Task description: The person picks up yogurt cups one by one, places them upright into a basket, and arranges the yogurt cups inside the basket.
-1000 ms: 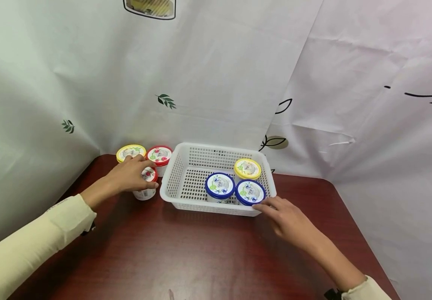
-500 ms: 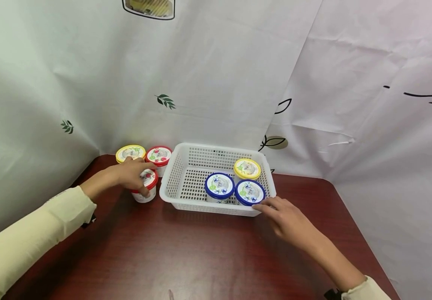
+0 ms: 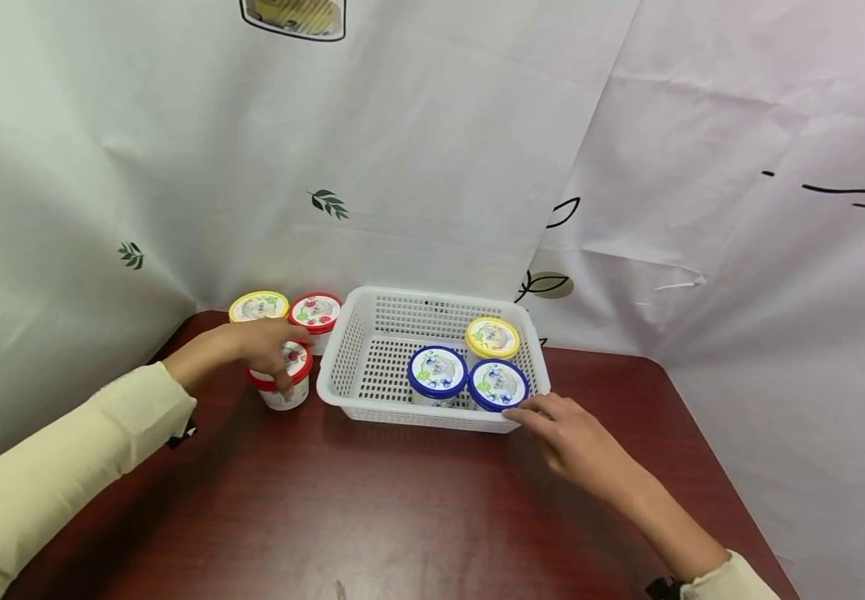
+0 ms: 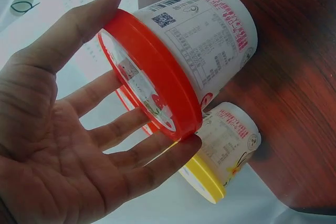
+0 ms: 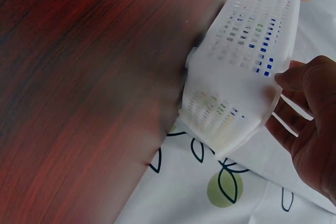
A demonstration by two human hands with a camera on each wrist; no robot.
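In the head view my left hand [image 3: 263,346] spans the lid of a red-lidded tub [image 3: 286,396] left of the basket. The left wrist view shows the thumb and fingers on opposite edges of that red lid [image 4: 163,72]. Behind it stand a yellow-lidded tub [image 3: 258,306] and another red-lidded tub [image 3: 316,311]. My right hand [image 3: 578,437] pinches the near right corner of a white plastic basket [image 3: 395,414]; in the right wrist view its thumb lies outside the rim. Two blue-lidded tubs [image 3: 437,371] and one yellow-lidded tub [image 3: 492,337] stand upright in the basket.
Everything stands on a dark red wooden table [image 3: 402,517]. White patterned cloth [image 3: 440,167] hangs behind and along both sides, close to the table's edges. The basket's back wall is near the rear cloth.
The red-lidded tub under my left hand has shifted slightly towards me and left, with the thumb moving round its near side. The right hand and basket hold their place.
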